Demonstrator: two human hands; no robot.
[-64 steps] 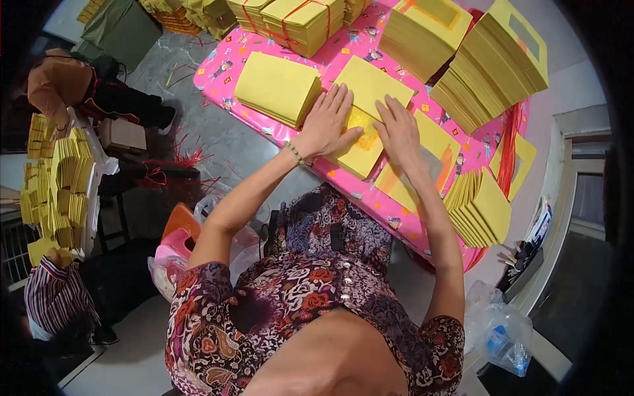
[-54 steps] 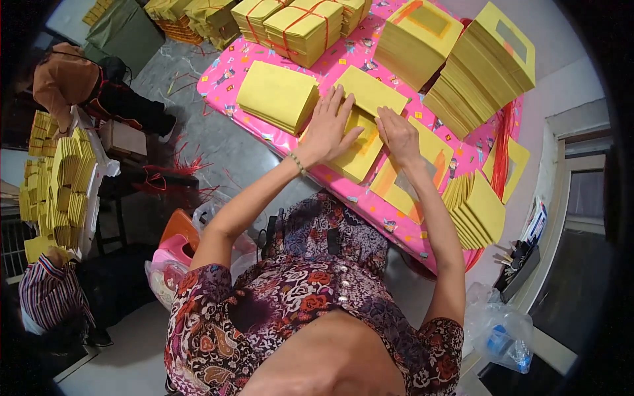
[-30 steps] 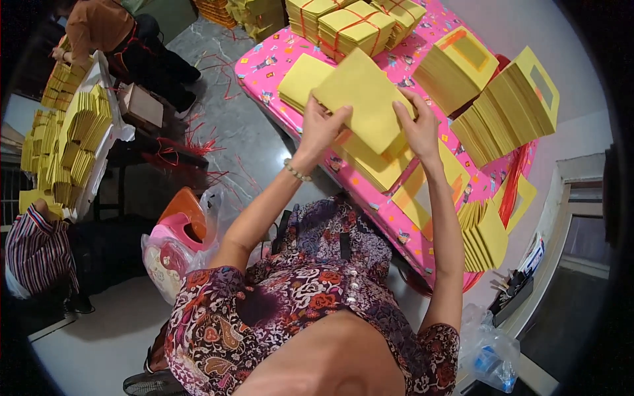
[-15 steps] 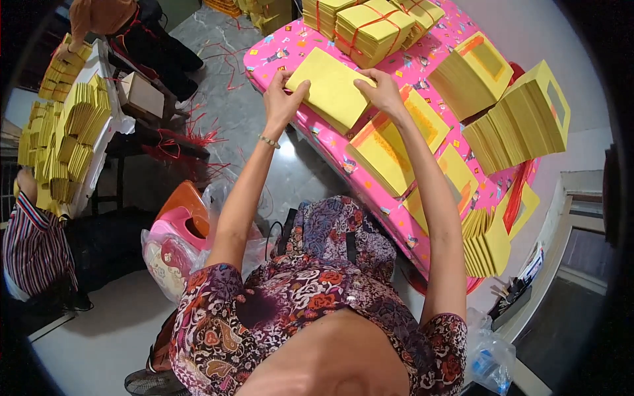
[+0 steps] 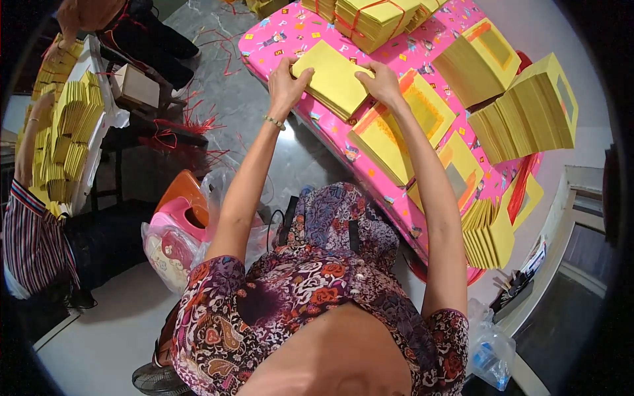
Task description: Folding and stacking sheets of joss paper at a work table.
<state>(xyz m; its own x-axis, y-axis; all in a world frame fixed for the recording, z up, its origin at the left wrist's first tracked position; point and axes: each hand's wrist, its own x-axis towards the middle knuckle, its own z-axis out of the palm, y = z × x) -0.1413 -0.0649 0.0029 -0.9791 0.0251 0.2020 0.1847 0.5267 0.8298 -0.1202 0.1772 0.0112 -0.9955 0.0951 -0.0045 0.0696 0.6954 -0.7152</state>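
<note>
A stack of plain yellow paper sheets [image 5: 333, 78] lies at the near left edge of the pink patterned table. My left hand [image 5: 288, 86] grips its left end, thumb on top and fingers at the side. On the opposite end my right hand [image 5: 381, 84] holds it the same way, thumb over the upper face. Right beside it lies another yellow paper stack [image 5: 409, 125] with an orange-printed top. A similar printed pile [image 5: 456, 175] sits nearer to me, partly behind my right forearm.
The pink table [image 5: 264, 33] also bears red-tied yellow bundles [image 5: 373, 23] at the back and fanned stacks [image 5: 522, 122] at the right. At left, two people work by a table of yellow bundles [image 5: 79, 109]. Red strings [image 5: 188, 129] and plastic-wrapped stools [image 5: 178, 218] stand between.
The paper stack in my hands has come down a little and sits flatter on the table. The striped-sleeved person at left has reached an arm forward over the yellow bundles.
</note>
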